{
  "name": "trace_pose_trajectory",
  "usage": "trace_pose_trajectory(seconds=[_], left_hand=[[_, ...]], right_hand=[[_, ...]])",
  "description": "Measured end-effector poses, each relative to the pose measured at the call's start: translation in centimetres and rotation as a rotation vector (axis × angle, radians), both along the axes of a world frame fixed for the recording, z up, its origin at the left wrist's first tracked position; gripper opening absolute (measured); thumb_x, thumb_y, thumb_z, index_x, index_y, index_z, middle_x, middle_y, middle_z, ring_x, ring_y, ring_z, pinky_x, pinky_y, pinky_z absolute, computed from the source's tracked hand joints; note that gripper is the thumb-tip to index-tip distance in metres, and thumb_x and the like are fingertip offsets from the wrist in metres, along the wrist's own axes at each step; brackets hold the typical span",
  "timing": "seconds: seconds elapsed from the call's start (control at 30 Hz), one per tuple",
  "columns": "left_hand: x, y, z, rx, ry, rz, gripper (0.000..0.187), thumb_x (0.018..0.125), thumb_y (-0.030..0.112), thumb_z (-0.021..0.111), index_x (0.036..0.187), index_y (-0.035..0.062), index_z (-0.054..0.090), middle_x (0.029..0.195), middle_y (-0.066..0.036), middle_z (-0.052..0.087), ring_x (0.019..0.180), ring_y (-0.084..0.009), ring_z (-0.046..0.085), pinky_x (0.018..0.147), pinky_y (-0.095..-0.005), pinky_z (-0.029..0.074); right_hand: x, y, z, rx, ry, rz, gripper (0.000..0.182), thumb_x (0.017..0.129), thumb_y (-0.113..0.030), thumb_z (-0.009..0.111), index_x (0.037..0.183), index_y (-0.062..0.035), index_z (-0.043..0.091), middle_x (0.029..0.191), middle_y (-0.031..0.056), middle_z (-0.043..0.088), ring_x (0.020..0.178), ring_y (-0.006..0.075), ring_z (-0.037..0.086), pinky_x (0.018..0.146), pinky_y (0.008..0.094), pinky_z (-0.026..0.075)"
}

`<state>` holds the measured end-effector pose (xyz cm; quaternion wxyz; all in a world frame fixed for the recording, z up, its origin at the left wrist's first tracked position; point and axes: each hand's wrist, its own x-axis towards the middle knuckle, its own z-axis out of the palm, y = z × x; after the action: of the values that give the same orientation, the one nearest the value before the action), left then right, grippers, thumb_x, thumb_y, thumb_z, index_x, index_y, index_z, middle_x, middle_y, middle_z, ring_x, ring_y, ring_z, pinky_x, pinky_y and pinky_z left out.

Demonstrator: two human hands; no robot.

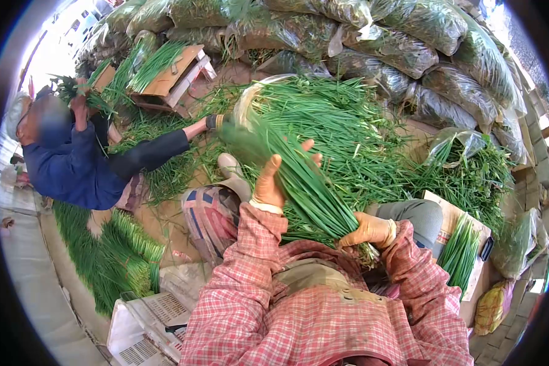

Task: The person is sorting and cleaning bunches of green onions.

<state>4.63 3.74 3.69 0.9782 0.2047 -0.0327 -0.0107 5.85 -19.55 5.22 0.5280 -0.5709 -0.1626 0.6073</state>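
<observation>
A long bunch of chives point(311, 189) slants across the middle of the view, its leaf tips blurred at the upper left. My right hand point(369, 230), in a yellowish glove, is closed around the lower end of the bunch, near the pale stalks. My left hand point(271, 186), gloved too, is underneath it farther up. Its thumb and fingers stretch out on either side of the leaves, and the palm is partly hidden. Beyond my hands spreads a big heap of loose chives point(341, 122).
A person in blue point(73, 165) sits at the left, one gloved hand at the heap's edge. Beside them is a low wooden stand point(165, 82). Filled plastic bags point(402, 49) form a wall behind. Tied bundles point(119, 262) lie lower left; more chives point(460, 253) rest on a board at right.
</observation>
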Motion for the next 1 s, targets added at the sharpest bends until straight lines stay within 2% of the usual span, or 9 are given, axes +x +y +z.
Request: trace_pose_trajectory(seconds=[0.13, 0.27, 0.43, 0.57, 0.73, 0.8, 0.9, 0.93, 1.0], left_hand=[[0.1, 2.4, 1.0, 0.047, -0.019, 0.129, 0.062, 0.076, 0.030, 0.067, 0.126, 0.0102, 0.037, 0.123, -0.017, 0.045, 0.100, -0.0287, 0.053, 0.091, -0.0456, 0.042], [-0.8, 3.8, 2.3, 0.171, -0.021, 0.150, 0.073, 0.075, 0.022, 0.068, 0.134, 0.0094, 0.027, 0.104, -0.012, 0.056, 0.090, -0.0243, 0.056, 0.089, -0.0414, 0.044], [-0.9, 4.4, 3.2, 0.271, -0.012, 0.133, 0.077, 0.075, 0.018, 0.069, 0.134, -0.0010, 0.023, 0.071, -0.003, 0.049, 0.069, -0.0159, 0.051, 0.081, -0.0406, 0.045], [-1.5, 4.7, 3.1, 0.410, -0.003, 0.081, 0.069, 0.079, 0.026, 0.066, 0.132, 0.0000, 0.030, 0.068, 0.003, 0.040, 0.068, -0.0111, 0.045, 0.089, -0.0353, 0.038], [-2.6, 2.6, 3.9, 0.327, -0.041, 0.114, 0.032, 0.084, 0.032, 0.058, 0.100, 0.0048, 0.051, 0.067, 0.002, 0.038, 0.067, -0.0138, 0.044, 0.088, -0.0342, 0.037], [-2.6, 1.7, 3.8, 0.297, -0.183, 0.162, 0.037, 0.086, 0.040, 0.052, 0.081, 0.0044, 0.057, 0.074, -0.002, 0.044, 0.080, -0.0183, 0.049, 0.089, -0.0386, 0.040], [-4.1, -0.9, 6.9, 0.383, 0.025, 0.365, 0.044, 0.089, 0.046, 0.043, 0.061, 0.0111, 0.039, 0.067, -0.004, 0.043, 0.072, -0.0199, 0.046, 0.087, -0.0413, 0.039], [-3.6, 0.6, 6.1, 0.267, -0.132, 0.160, 0.046, 0.089, 0.045, 0.042, 0.057, 0.0139, 0.032, 0.055, 0.000, 0.036, 0.062, -0.0160, 0.042, 0.086, -0.0410, 0.039], [-4.3, -0.8, 8.5, 0.294, -0.087, 0.201, 0.045, 0.090, 0.045, 0.040, 0.056, 0.0154, 0.031, 0.048, 0.004, 0.028, 0.055, -0.0136, 0.039, 0.085, -0.0410, 0.039]], right_hand=[[0.8, -0.1, -1.4, 0.047, 0.097, 0.066, 0.027, 0.071, -0.009, 0.069, 0.094, -0.0004, 0.057, 0.076, 0.0075, 0.063, 0.060, 0.0134, 0.057, 0.055, 0.0259, 0.046], [1.5, -0.1, -2.6, 0.058, 0.192, 0.074, 0.026, 0.070, -0.010, 0.069, 0.091, 0.0014, 0.058, 0.075, 0.0096, 0.063, 0.056, 0.0153, 0.058, 0.052, 0.0269, 0.047], [2.0, -0.3, -3.2, 0.026, 0.134, 0.141, 0.034, 0.070, -0.005, 0.069, 0.101, -0.0016, 0.055, 0.076, 0.0076, 0.063, 0.057, 0.0127, 0.057, 0.052, 0.0245, 0.047], [1.9, -0.6, -1.5, 0.048, -0.045, 0.216, 0.034, 0.071, -0.007, 0.070, 0.102, -0.0017, 0.057, 0.079, 0.0038, 0.062, 0.066, 0.0112, 0.055, 0.060, 0.0258, 0.046], [1.7, -2.1, -2.8, 0.099, -0.047, 0.246, 0.035, 0.070, -0.009, 0.072, 0.102, -0.0013, 0.057, 0.082, 0.0025, 0.062, 0.073, 0.0098, 0.054, 0.064, 0.0261, 0.046], [1.6, -2.6, -3.2, 0.110, -0.012, 0.246, 0.032, 0.071, -0.007, 0.071, 0.099, -0.0010, 0.059, 0.083, 0.0036, 0.063, 0.070, 0.0103, 0.056, 0.063, 0.0261, 0.047], [1.4, -2.7, -4.4, 0.207, 0.006, 0.231, 0.033, 0.072, -0.003, 0.069, 0.103, 0.0006, 0.056, 0.083, 0.0068, 0.063, 0.063, 0.0134, 0.059, 0.055, 0.0268, 0.049], [1.6, -2.5, -4.5, 0.166, 0.008, 0.278, 0.037, 0.071, -0.005, 0.072, 0.104, 0.0006, 0.056, 0.084, 0.0058, 0.063, 0.069, 0.0133, 0.059, 0.060, 0.0271, 0.050], [1.9, -2.5, -6.0, 0.216, 0.015, 0.257, 0.052, 0.069, -0.010, 0.075, 0.113, 0.0001, 0.051, 0.096, 0.0067, 0.061, 0.086, 0.0155, 0.057, 0.076, 0.0302, 0.047]])
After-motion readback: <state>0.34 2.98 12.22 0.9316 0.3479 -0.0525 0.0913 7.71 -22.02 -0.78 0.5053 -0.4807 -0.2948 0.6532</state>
